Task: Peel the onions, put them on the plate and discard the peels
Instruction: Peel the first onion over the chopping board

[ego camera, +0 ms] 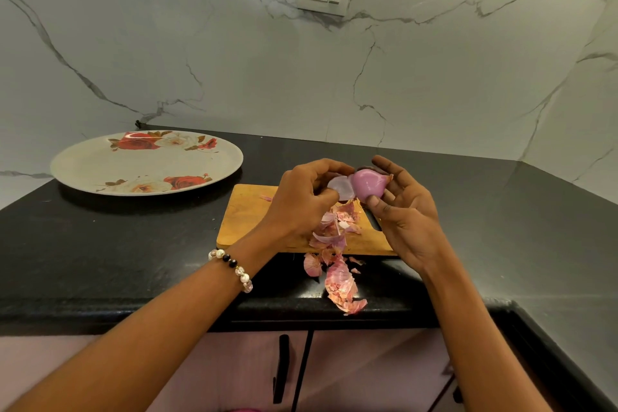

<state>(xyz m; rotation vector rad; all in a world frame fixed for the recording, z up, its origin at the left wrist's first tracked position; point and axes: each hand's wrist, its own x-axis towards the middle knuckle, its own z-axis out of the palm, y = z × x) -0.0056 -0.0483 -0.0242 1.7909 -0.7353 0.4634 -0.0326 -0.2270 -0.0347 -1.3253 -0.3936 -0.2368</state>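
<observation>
— What do your hands have, head view?

— My right hand (406, 211) grips the onion (368, 185) in its fingers; my left hand (302, 199), beside it, pinches a pale peel (341, 187) off it.

— The plate (100, 170)?

— Well left of my left hand, no onions on it.

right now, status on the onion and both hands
Right hand cradles onion; left hand pinching a pale layer off it. Plate bare, no onions yet. Peels litter cutting board and counter edge.
</observation>
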